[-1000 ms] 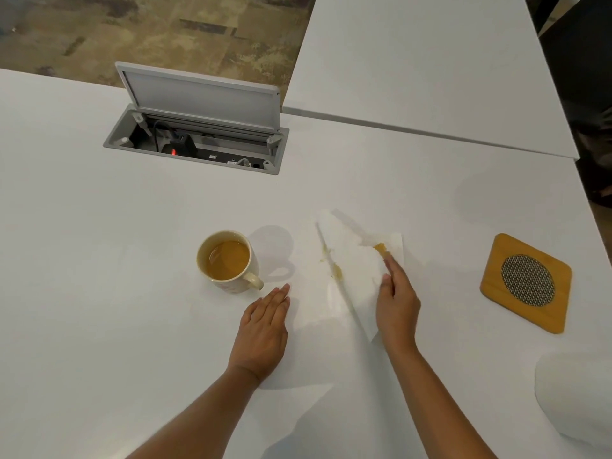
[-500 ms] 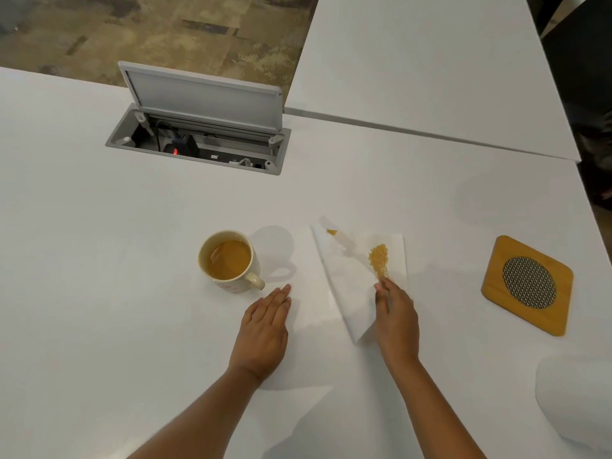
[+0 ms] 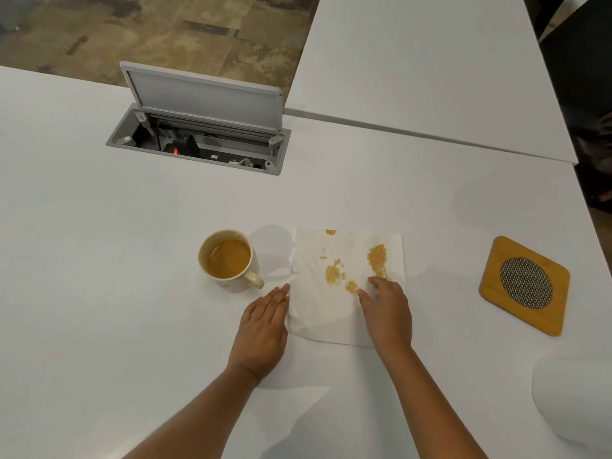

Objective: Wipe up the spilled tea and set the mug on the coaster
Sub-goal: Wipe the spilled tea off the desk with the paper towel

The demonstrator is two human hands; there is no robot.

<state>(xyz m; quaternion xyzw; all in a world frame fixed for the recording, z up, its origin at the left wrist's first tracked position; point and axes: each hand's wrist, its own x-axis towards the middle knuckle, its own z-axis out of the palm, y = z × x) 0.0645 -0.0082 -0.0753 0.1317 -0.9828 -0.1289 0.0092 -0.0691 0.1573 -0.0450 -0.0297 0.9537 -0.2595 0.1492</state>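
Note:
A cream mug (image 3: 228, 260) full of tea stands upright on the white table (image 3: 99, 293), its handle pointing right and toward me. Right of it a white paper towel (image 3: 318, 299) lies spread flat, with several brown tea stains on it. My right hand (image 3: 385, 309) presses down on the towel's right part, fingers bent on the paper. Flat on the table lies my left hand (image 3: 263, 329), its fingertips at the towel's left edge, just below the mug. A square wooden coaster (image 3: 525, 284) with a round mesh centre sits far right, apart from the mug.
An open grey cable box (image 3: 198, 137) with its lid raised is set into the table behind the mug. A second white table (image 3: 430, 61) adjoins at the back right. A white roll-like object (image 3: 576, 402) sits at the right edge near me.
The paper towel was folded into a narrow shape and now lies unfolded flat, showing more tea stains. My right hand has shifted on it. My left hand and the mug stayed put.

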